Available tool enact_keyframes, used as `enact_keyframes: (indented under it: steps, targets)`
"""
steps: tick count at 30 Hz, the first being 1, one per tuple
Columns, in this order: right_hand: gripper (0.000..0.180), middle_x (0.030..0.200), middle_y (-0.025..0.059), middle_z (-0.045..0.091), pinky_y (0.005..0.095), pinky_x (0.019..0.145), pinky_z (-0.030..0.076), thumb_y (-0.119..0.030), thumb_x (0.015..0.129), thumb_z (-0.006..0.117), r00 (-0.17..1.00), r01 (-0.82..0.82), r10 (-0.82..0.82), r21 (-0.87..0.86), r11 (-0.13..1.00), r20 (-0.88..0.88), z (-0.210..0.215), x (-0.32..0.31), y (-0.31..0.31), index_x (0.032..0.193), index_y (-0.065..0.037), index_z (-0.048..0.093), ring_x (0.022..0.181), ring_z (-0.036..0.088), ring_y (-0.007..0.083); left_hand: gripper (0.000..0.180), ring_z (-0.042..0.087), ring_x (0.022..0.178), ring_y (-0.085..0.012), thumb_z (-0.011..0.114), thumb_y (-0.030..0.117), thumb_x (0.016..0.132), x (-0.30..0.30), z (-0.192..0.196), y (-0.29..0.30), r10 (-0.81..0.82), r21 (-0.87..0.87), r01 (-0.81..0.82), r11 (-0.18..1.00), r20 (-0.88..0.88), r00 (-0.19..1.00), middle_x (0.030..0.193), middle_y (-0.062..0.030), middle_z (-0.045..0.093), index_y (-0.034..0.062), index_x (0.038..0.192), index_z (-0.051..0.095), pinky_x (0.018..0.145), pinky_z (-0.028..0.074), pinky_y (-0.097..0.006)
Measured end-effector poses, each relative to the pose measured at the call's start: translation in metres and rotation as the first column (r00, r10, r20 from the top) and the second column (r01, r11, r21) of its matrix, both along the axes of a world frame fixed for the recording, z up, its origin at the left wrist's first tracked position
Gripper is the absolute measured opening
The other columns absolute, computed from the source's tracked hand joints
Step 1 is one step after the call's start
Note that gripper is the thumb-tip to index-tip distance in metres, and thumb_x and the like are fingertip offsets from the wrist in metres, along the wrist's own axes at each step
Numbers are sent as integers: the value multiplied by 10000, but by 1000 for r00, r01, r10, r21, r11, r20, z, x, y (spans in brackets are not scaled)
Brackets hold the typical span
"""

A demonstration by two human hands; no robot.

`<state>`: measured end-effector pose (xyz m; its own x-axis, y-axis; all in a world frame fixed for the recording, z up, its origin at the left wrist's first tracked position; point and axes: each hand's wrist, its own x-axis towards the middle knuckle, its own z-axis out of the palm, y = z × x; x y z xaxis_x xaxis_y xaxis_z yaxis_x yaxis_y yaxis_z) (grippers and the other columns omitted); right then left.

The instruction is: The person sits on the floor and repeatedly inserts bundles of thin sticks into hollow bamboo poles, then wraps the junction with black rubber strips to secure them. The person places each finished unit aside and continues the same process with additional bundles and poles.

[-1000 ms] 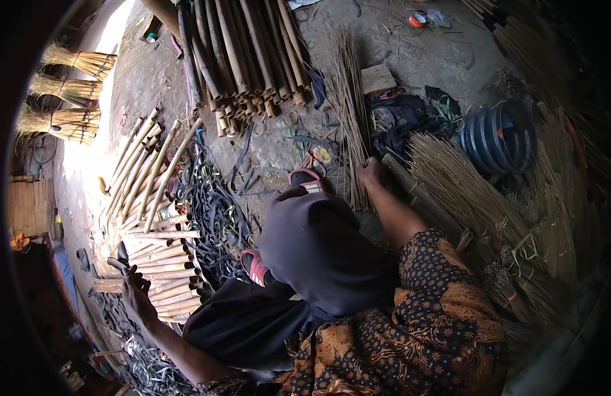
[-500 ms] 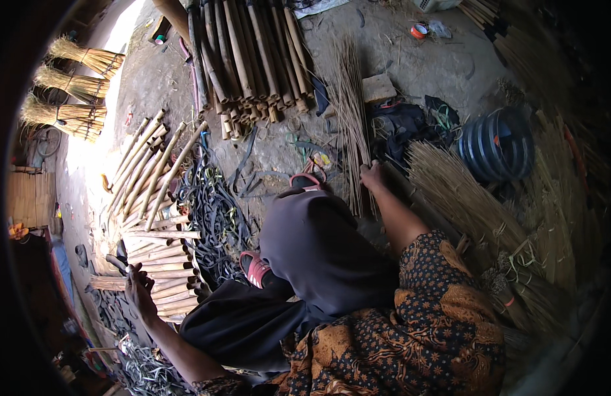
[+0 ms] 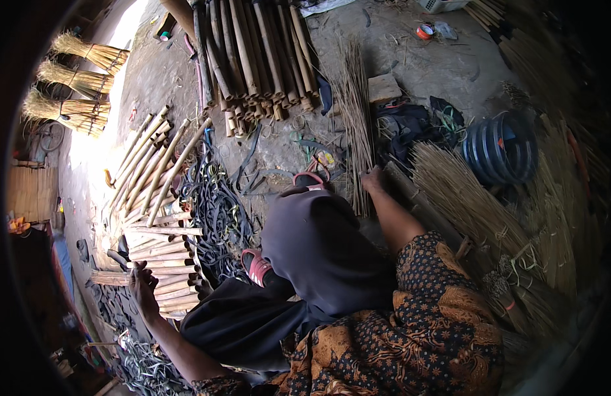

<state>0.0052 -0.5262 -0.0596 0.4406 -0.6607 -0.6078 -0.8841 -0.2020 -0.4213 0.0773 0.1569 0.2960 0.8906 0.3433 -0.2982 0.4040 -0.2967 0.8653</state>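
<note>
Three bound brush-ended bundles [image 3: 84,113] at the far left, beside a brightly lit strip of ground. Nearer, also left: left hand [image 3: 144,287] raised with fingers curled, just beside short bamboo lengths [image 3: 167,264] laid in a pile; a small brown stick bundle [image 3: 109,278] shows immediately to its left. Whether that hand grasps anything, cannot tell; the fingers are too dark and small. Right of the pile, a tangle of dark flat strips [image 3: 216,198] on the floor. Far centre, a stack of long bamboo poles [image 3: 262,53], cut ends facing near. Right of centre, a sheaf of thin sticks [image 3: 353,99] runs from far to near, its far end spread loosely. Right hand [image 3: 373,181] lies at its near part, fingers apparently wrapped round sticks there, no tie visible on the sheaf. Farther right, a heap of dark cloth [image 3: 406,129], then a broad fan of similar sticks [image 3: 464,191] and a blue ribbed plastic container [image 3: 477,152]. Judgement: step in hand is gripping or gathering the sheaf by its near end. Next move seems to call for a firm right-hand hold, enough to keep loose sticks from splaying, with the left hand available for support.
</note>
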Motion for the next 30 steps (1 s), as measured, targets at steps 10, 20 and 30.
enact_keyframes:
  steps: [10,20,30]
  targets:
    - [697,1410,282,579,505,1089,460,-456,898,605,984,104,-68,-218,970,166,-23,-4,-3,1416,7,547,1299,571,441,467,472,667,-44,606,479,1038,6,0,-9,-6,47,6,999,16,1000,798,35,521,37,1171,682,614,445,-200]
    - [642,1383,313,583,481,1088,463,-349,883,697,994,-20,17,-25,1000,-105,26,-7,-5,1353,66,559,1301,571,434,452,433,634,-38,606,449,1046,-4,0,-8,16,39,-16,999,11,1000,785,41,508,20,1168,678,582,412,-205]
    - [643,1339,339,596,498,1042,485,-385,923,630,975,105,-116,65,992,192,-1,-10,-11,1339,93,517,1262,587,459,457,393,615,-37,595,437,1055,5,0,-14,-29,36,29,999,-4,1000,736,45,463,-1,1165,666,564,383,-202]
